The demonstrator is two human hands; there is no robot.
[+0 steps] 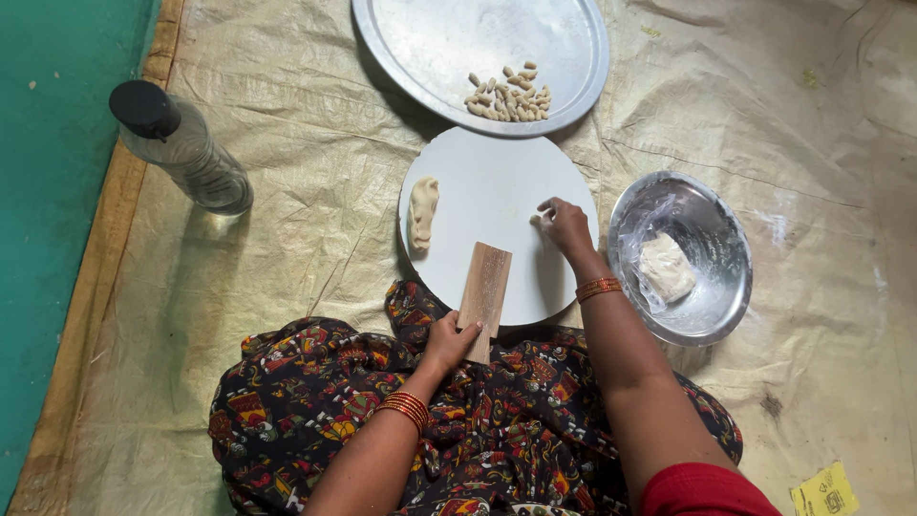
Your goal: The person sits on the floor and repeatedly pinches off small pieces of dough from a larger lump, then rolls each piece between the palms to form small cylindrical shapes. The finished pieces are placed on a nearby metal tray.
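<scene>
Left hand (447, 339): grips the near end of a ridged wooden paddle (484, 291) at the white round board's (497, 177) near edge.
Right hand (565, 225): fingertips pinched on the board's right side.
Dough roll (422, 212): board's left edge.

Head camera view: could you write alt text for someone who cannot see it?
Seated on a mat, a person holds a ridged wooden board with the left hand while the right hand pinches at a round white board that also carries a dough strip. Nearby are a steel tray of small shaped dough pieces, a steel bowl holding bagged dough, and a clear bottle.
</scene>
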